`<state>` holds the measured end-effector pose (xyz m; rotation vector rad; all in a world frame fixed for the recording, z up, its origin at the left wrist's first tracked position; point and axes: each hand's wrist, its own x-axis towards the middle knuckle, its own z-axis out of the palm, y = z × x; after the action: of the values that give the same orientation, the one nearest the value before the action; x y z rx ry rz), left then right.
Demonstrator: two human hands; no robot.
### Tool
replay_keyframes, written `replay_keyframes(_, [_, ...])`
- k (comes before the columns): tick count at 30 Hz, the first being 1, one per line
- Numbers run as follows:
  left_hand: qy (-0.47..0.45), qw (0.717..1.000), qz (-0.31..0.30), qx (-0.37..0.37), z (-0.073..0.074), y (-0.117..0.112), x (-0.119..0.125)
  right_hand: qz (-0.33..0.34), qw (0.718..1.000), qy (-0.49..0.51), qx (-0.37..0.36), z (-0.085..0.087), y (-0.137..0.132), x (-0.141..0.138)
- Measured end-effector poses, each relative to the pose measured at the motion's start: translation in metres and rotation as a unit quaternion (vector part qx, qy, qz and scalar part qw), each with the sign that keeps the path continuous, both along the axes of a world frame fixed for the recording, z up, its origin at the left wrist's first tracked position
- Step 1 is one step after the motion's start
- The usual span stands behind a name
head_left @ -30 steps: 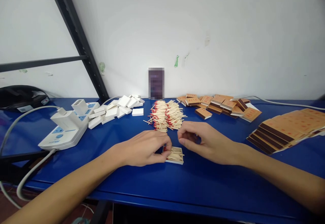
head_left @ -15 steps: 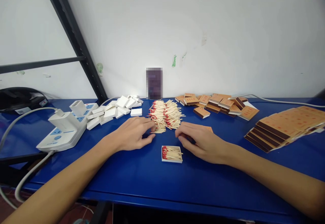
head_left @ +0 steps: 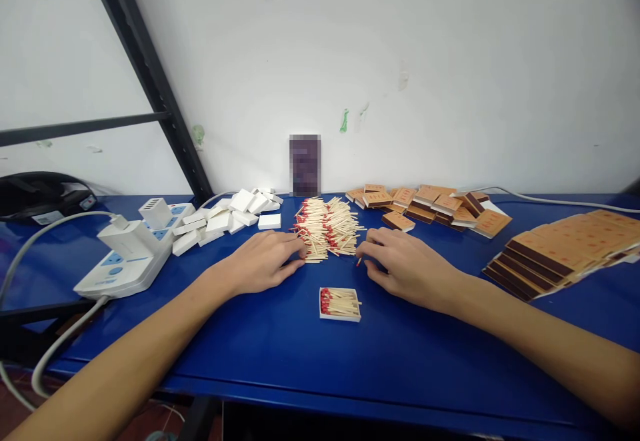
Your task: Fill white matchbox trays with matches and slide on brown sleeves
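Observation:
My left hand [head_left: 267,261] rests on the table with its fingers curved and its fingertips against the front left edge of a pile of matches [head_left: 327,228]. Its thumb stands apart from the index finger. My right hand [head_left: 400,264] is at the pile's front right, thumb and index finger apart. A single red-tipped match [head_left: 359,261] shows at its index fingertip; whether it is pinched or only touched is unclear. Between and nearer than both hands lies a white matchbox tray [head_left: 341,318] with matches in it, red heads to the left, one sticking out past the right rim.
White trays [head_left: 215,218] are heaped at the left, beside a power strip [head_left: 135,261] with cables. Brown matchbox sleeves [head_left: 433,204] lie scattered at the back right, and a fanned stack of them [head_left: 555,248] lies far right. A blurred dark rectangle [head_left: 305,164] stands against the wall.
My right hand has shifted right, away from the matches, and its fingers have spread, bringing the single match into sight. The left hand stays nearly where it was.

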<state>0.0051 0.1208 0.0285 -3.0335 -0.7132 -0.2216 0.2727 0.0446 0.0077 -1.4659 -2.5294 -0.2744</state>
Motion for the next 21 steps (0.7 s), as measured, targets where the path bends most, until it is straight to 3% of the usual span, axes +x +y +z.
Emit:
replay_keyframes(15, [0.015, 0.995, 0.01, -0.099, 0.008, -0.008, 0.001, 0.04, 0.999, 0.004, -0.019, 0.002, -0.002, -0.003])
replay_keyframes(21, [0.032, 0.989, 0.01, -0.143, 0.009, -0.015, 0.004, 0.052, 0.998, -0.039, 0.009, 0.001, -0.004, -0.006])
